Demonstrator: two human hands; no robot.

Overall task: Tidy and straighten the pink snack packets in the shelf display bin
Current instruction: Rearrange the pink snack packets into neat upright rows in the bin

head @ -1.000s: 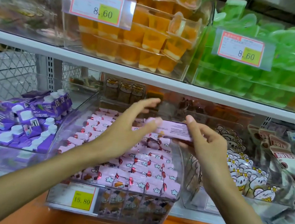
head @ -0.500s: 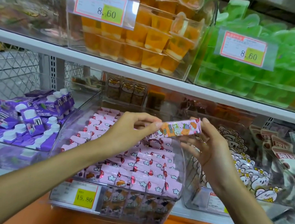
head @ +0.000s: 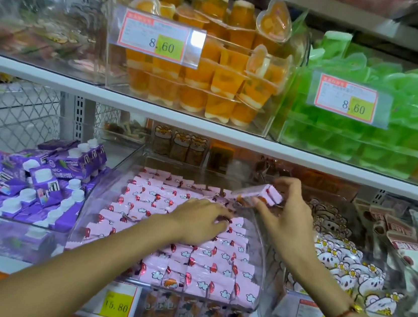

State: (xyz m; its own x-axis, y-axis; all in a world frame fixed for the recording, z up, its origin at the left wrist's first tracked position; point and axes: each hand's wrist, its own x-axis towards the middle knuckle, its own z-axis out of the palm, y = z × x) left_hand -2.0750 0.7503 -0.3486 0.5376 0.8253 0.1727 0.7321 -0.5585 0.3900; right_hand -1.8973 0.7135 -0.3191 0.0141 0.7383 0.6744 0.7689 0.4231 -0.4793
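Over the bin's (head: pixel 261 257) back-right corner, right hand (head: pixel 285 215) pinches one pink packet (head: pixel 261 195) by thumb + fingers, long axis running left-right, tilted, just above the packed rows (head: pixel 190 258). Left hand (head: pixel 200 220) lies on the rows w/ fingers spread flat, holding nothing, just left of and below it. Likely next: lower packet into gap by left fingertips; right hand is nearer.

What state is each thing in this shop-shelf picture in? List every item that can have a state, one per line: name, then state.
Left hand: fingers spread, pressing on the packets in the bin.
Right hand: pinching one packet.
Held pink packet: lifted above the bin, tilted.
Pink snack packets: lying in rows, front rows neat, middle ones askew.
Clear display bin: nearly full.
Purple pouches: piled loosely in the neighbouring bin.
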